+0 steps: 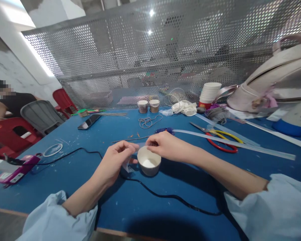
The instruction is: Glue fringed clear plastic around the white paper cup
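Observation:
A small white paper cup (149, 163) stands on the blue table (130, 197), just in front of me. My left hand (117, 159) is at the cup's left side, fingers pinched on a thin clear strip (140, 145) that spans above the cup's rim. My right hand (165, 145) pinches the other end of that strip at the cup's far rim. A black cable (165, 195) runs under the cup and away to the right.
Red and yellow scissors (222, 140) and long clear strips (240, 145) lie to the right. A stack of white cups (210, 92), two wrapped cups (148, 106), a phone (89, 122), a pink glue gun (16, 167) and a pale bag (271, 80) surround the work area. A person sits far left.

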Available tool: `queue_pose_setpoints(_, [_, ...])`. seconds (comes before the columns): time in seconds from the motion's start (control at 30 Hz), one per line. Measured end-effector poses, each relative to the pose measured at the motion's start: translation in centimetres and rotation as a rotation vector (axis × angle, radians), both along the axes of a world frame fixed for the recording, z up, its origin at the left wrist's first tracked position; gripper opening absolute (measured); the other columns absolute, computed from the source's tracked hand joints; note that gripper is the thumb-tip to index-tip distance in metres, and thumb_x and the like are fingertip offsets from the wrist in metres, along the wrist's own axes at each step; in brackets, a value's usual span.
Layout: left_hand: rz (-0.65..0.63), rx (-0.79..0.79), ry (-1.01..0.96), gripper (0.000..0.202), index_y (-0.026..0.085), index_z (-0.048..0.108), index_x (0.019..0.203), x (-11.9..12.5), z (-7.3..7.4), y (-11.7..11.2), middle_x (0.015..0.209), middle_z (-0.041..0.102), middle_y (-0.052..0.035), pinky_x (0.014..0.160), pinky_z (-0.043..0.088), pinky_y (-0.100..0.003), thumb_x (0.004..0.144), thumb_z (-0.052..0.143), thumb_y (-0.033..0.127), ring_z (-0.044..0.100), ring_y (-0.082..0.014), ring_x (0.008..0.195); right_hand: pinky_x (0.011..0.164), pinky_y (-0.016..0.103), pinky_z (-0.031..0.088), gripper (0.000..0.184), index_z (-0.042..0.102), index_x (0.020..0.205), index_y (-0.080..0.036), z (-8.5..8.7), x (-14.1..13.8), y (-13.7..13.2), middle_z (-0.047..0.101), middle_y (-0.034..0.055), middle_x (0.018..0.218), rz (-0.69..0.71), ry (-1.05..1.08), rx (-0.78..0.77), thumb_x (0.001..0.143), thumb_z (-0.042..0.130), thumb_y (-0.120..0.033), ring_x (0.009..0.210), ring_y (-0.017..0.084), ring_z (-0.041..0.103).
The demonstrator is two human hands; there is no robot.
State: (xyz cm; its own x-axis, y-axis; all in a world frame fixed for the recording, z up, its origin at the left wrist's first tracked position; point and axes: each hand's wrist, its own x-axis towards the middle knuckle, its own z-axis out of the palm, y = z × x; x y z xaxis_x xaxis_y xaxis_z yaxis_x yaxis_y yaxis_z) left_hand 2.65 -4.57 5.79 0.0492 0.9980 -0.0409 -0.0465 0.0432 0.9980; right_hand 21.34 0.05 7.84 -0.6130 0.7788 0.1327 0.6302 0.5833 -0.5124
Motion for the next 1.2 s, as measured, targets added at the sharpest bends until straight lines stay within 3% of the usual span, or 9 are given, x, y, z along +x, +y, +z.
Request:
queue_pose_setpoints(0.3, [0.008,0.03,0.077,0.018,0.015,0.062,0.063,0.4,-0.1,-0.3,0.091,0.068,-0.0066,0.064,0.051,-0.026,0.069,0.07,0.03,0.054,-0.0119,0.07,0.057,0.024,0.036,0.016,0.07,0.073,-0.014,0.0,-0.8,-0.8,0.071,0.0045,0.07,-0.121,-0.094,0.095,0.076,0.056,-0.009,0.064,0.014,0.06])
queue_pose_setpoints(0.6, [0.016,0.054,0.124,0.018,0.014,0.064,0.068,0.9,-0.5,-0.3,0.085,0.067,-0.0056,0.064,0.049,-0.025,0.07,0.069,0.032,0.055,-0.0123,0.071,0.057,0.022,0.038,0.015,0.07,0.076,-0.015,1.0,-0.1,-0.9,0.072,0.0039,0.076,-0.069,-0.097,0.007,0.077,0.055,-0.013,0.067,0.014,0.061])
queue_pose_setpoints(0.93, [0.013,0.188,0.245,0.009,0.017,0.06,0.073,1.3,-1.9,0.1,0.079,0.063,0.0,0.072,0.043,-0.024,0.07,0.066,0.023,0.056,-0.0131,0.077,0.063,0.026,0.036,0.013,0.063,0.08,-0.016,-0.9,-0.6,-1.0,0.068,0.0059,0.083,-0.097,-0.184,0.224,0.078,0.051,-0.013,0.077,0.019,0.062])
queue_pose_setpoints(1.2, [0.086,0.188,0.293,0.006,0.017,0.056,0.068,1.9,-2.4,1.0,0.067,0.056,0.0033,0.061,0.037,-0.022,0.068,0.061,0.022,0.049,-0.0107,0.064,0.064,0.026,0.036,0.013,0.062,0.083,-0.016,-1.0,-0.5,-1.0,0.067,0.0065,0.086,-0.048,-0.207,0.259,0.078,0.051,-0.01,0.079,0.018,0.061])
